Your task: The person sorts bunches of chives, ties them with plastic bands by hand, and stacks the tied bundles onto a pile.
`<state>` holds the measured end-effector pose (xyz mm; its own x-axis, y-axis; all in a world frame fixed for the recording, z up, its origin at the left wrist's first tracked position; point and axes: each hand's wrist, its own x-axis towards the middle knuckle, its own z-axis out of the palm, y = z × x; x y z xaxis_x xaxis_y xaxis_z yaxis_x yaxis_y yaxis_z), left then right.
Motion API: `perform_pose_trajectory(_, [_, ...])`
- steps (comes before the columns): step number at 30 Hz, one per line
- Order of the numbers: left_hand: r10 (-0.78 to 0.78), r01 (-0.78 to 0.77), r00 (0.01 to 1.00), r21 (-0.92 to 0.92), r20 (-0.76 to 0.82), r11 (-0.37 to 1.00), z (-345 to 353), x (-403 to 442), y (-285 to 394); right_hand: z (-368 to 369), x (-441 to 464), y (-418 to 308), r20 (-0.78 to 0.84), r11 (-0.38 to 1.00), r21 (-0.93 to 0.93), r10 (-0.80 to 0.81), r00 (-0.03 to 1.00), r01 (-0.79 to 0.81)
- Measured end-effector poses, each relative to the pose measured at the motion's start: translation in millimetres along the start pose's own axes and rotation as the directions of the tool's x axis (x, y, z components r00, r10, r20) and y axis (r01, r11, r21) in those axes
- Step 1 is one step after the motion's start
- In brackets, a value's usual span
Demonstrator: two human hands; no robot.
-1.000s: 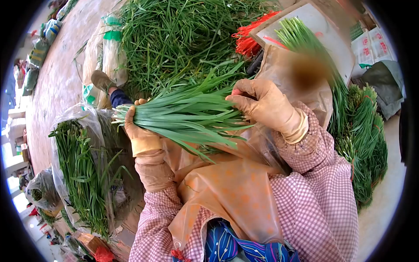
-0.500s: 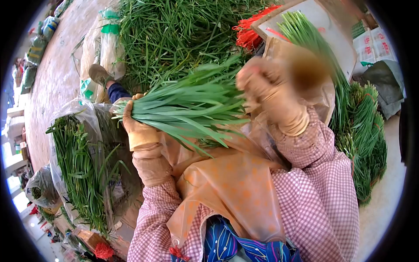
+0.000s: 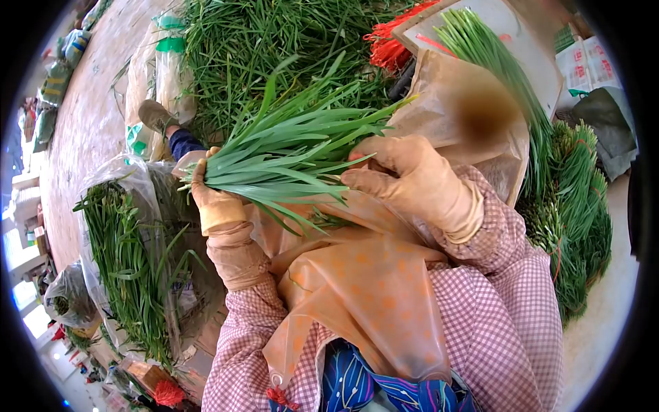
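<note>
A loose bunch of garlic chives [image 3: 288, 154] lies across my lap, its long flat leaves fanning out to the right. My gloved left hand [image 3: 206, 185] is wrapped round the stem end. At the leaf tips, my gloved right hand [image 3: 405, 175] has its thumb and curled fingers pinched on the end of a leaf; part of the grip is hidden. Beneath both hands spreads a translucent orange apron [image 3: 364, 295].
Loose greens [image 3: 274, 41] are heaped ahead. Right of me, a board [image 3: 528, 51] bears a bundle of chives [image 3: 473, 44], near red ties [image 3: 391, 38] and stacked tied bunches [image 3: 580, 206]. A plastic bag of greens [image 3: 127, 254] stands at left.
My right hand has come down from its blurred, raised position to the leaf tips. The bunch has shifted slightly and several leaves now stick upward. My left hand keeps its hold.
</note>
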<state>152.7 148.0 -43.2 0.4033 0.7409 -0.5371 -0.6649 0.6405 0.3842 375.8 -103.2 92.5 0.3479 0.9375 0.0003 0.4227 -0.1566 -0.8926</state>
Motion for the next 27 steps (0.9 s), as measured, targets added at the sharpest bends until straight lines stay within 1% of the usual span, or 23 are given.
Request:
perform_pose_trajectory(1, [-0.007,0.007,1.0,-0.008,0.005,1.0,-0.8,-0.3,1.1,4.6,2.2,1.9,-0.003,0.993,-0.097,-0.063,0.998,0.062])
perform_pose_trajectory(2, [-0.015,0.015,1.0,-0.016,0.01,1.0,-1.7,-0.6,2.2,9.0,6.5,8.1,-0.024,0.982,-0.061,-0.182,0.983,0.18])
perform_pose_trajectory(5, [-0.021,0.023,0.997,-0.031,0.075,0.999,-8.8,2.2,1.4,14.2,8.9,3.7,-0.055,0.973,-0.076,-0.223,0.973,0.219])
perform_pose_trajectory(6, [-0.063,0.08,0.984,-0.092,0.168,0.993,-9.8,2.4,-0.8,13.4,7.5,1.3,-0.052,0.971,-0.075,-0.233,0.971,0.229])
perform_pose_trajectory(8, [-0.049,0.083,0.969,-0.129,0.243,0.988,-9.0,1.5,-1.0,5.6,-1.7,-5.7,-0.097,0.959,0.094,-0.258,0.961,0.267])
perform_pose_trajectory(9, [-0.042,0.086,0.959,-0.147,0.28,0.985,-8.7,1.1,-1.1,-1.4,-6.5,-11.0,-0.09,0.956,0.095,-0.268,0.959,0.276])
perform_pose_trajectory(10, [0.061,-0.024,0.948,-0.121,0.313,0.992,-7.4,0.3,-0.9,-10.6,-11.9,-17.0,-0.237,0.898,0.421,-0.028,0.971,0.129])
perform_pose_trajectory(11, [0.159,-0.134,0.923,-0.097,0.35,0.986,-5.4,-0.2,-2.0,-16.4,-10.0,-16.0,-0.265,0.817,0.572,0.106,0.958,0.068])
perform_pose_trajectory(12, [0.227,-0.206,0.878,-0.096,0.421,0.974,4.8,-6.3,-5.8,-22.3,-8.1,-15.0,-0.288,0.702,0.711,0.238,0.928,0.04])
perform_pose_trajectory(13, [0.233,-0.211,0.875,-0.098,0.424,0.973,9.7,-7.8,-5.3,-29.0,4.0,-9.6,-0.474,0.851,0.507,0.147,0.868,0.133])
perform_pose_trajectory(15, [0.241,-0.201,0.852,-0.134,0.466,0.97,16.8,-9.6,-5.2,-45.5,13.8,6.7,-0.622,0.946,0.26,0.009,0.783,0.195])
perform_pose_trajectory(16, [0.241,-0.225,0.86,-0.09,0.45,0.97,21.5,-13.8,-7.0,-56.0,11.8,21.0,-0.592,0.984,-0.106,-0.176,0.787,0.141])
perform_pose_trajectory(17, [0.245,-0.227,0.858,-0.094,0.452,0.969,27.7,-16.0,-10.2,-62.4,10.3,30.8,-0.497,0.883,-0.46,-0.339,0.799,0.088])
perform_pose_trajectory(18, [0.243,-0.223,0.838,-0.1,0.488,0.97,37.0,-21.2,-14.7,-53.5,8.1,11.9,-0.57,0.977,-0.18,-0.196,0.798,0.112])
perform_pose_trajectory(19, [0.237,-0.216,0.818,-0.102,0.524,0.971,48.2,-27.5,-20.0,-49.2,8.4,5.3,-0.572,0.977,-0.18,-0.196,0.796,0.111])
perform_pose_trajectory(20, [0.21,-0.174,0.775,-0.119,0.596,0.978,60.0,-35.6,-25.3,-46.6,7.6,1.2,-0.508,0.982,-0.057,-0.185,0.841,0.182])
perform_pose_trajectory(21, [0.199,-0.165,0.773,-0.113,0.602,0.98,68.8,-41.0,-30.4,-43.3,8.0,-2.1,-0.441,0.968,0.071,-0.185,0.878,0.24])
perform_pose_trajectory(22, [0.181,-0.162,0.769,-0.088,0.613,0.983,75.9,-45.7,-35.0,-36.6,11.4,-6.2,-0.423,0.975,0.133,-0.105,0.9,0.176])
perform_pose_trajectory(23, [0.167,-0.162,0.765,-0.065,0.623,0.985,80.7,-49.2,-38.7,-23.4,14.7,-7.5,-0.412,0.957,0.133,-0.182,0.893,0.257])
perform_pose_trajectory(24, [0.147,-0.185,0.763,-0.006,0.629,0.983,83.7,-51.5,-41.6,-13.0,16.6,-9.4,-0.324,0.958,-0.04,-0.281,0.904,0.283])
perform_pose_trajectory(25, [0.135,-0.174,0.759,-0.001,0.637,0.985,86.8,-57.5,-42.5,-2.7,18.9,-11.1,-0.227,0.919,-0.213,-0.376,0.898,0.331])
perform_pose_trajectory(26, [0.115,-0.195,0.787,0.068,0.606,0.978,93.1,-65.7,-48.2,7.4,22.0,-12.1,-0.129,0.846,-0.359,-0.463,0.877,0.394])
perform_pose_trajectory(27, [0.086,-0.197,0.806,0.128,0.585,0.972,102.1,-71.0,-58.6,17.4,23.8,-22.9,0.022,0.849,-0.412,-0.354,0.935,0.331])
